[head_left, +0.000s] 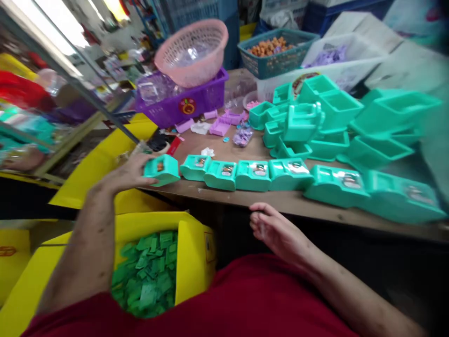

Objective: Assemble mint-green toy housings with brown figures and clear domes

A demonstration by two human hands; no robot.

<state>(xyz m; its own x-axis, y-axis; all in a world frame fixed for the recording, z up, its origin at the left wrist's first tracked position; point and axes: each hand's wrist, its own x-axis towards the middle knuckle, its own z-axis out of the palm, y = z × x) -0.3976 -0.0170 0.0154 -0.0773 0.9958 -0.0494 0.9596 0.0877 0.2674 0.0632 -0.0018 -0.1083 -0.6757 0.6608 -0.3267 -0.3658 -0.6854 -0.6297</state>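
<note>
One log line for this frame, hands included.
left hand: grips teal plastic toy piece, row's left end | right hand: empty, below wooden table edge | yellow bin of green plastic chips: beside lap

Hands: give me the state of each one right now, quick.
Left hand: fingers closed on the end teal box of the row at the table edge.
Right hand: open, holding nothing, below the table edge.

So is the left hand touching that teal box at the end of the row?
Touching. The head view shows the left hand with its fingers wrapped round the teal box at the row's left end.
</note>
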